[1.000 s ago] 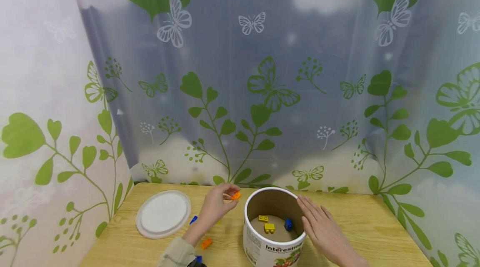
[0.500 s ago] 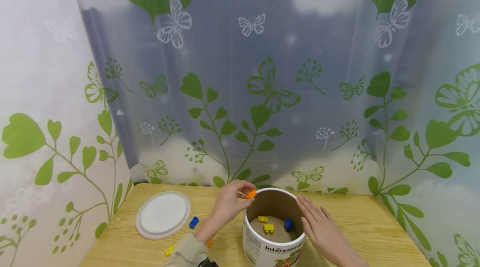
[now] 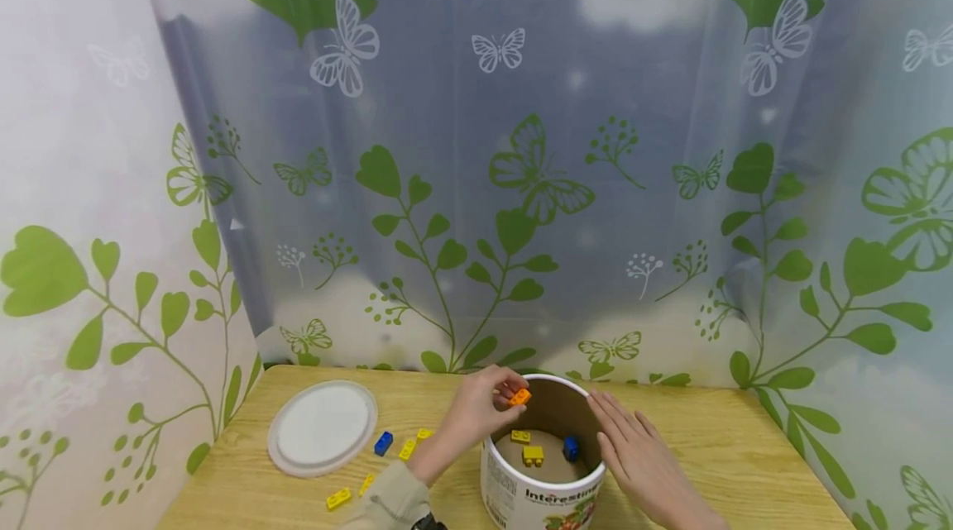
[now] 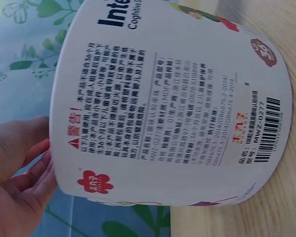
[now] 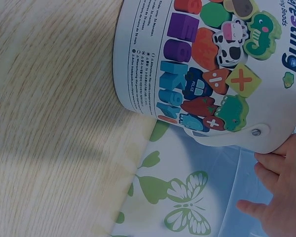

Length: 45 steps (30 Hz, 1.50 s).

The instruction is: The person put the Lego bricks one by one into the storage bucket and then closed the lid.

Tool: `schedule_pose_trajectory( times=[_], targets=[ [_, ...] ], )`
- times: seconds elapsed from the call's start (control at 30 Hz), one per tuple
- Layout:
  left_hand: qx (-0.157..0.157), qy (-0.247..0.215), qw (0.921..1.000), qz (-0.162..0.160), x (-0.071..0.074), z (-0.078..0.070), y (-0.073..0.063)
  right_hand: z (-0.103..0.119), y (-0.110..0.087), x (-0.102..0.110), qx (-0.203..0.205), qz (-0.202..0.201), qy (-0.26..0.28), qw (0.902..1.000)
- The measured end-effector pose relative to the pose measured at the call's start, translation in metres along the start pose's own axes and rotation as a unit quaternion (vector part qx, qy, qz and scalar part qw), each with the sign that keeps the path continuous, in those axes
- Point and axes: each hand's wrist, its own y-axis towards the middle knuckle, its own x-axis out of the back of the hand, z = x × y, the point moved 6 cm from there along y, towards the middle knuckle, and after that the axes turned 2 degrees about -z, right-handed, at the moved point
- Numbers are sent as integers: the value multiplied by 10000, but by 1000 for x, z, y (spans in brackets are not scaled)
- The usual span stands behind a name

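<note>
Left hand pinches orange brick at mouth of tub, which sits between hands; right hand, apart from left, rests straight-fingered against tub. I'd say slack pinch could drop brick outside, under left hand; right-hand shove could slide tub.

Bold and dark across the front of the bucket runs "Interesting", and there's "Beads" closing the smaller line beneath it! Into the left wrist view: the red warning heading shouts "警告!", "MWZ-0277" sits right beside the barcode, and "36" stands out on the brown badge, though much of the fine print is blurred. Over to the right wrist view: "POLICE" on the pictured car, a cross sign on the yellow tile!
</note>
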Motion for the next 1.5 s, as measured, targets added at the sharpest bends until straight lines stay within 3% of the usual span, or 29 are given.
schedule_pose_trajectory(
  times=[0.27, 0.6, 0.8, 1.03, 1.3, 1.5],
  targets=[
    [-78, 294, 9993, 197, -9, 5, -2, 1, -1, -1, 25, -15, -31, 10000],
    [-262, 548, 9979, 234, -9, 1, -4, 2, -1, 0, 104, -175, -56, 9998],
    [-290, 349, 9990, -20, -2, 0, -5, 2, -1, 0, 136, -195, -96, 9997],
    [-706, 103, 9960, -538, 18, -1, -7, 2, 0, 0, 108, -166, -35, 9998],
    [-233, 285, 9965, -753, 43, 8, -14, 3, 0, 2, 178, -309, -114, 9993],
    [52, 342, 9958, -844, 58, 23, -24, 3, -1, 2, 110, -208, -61, 9997]
  ],
)
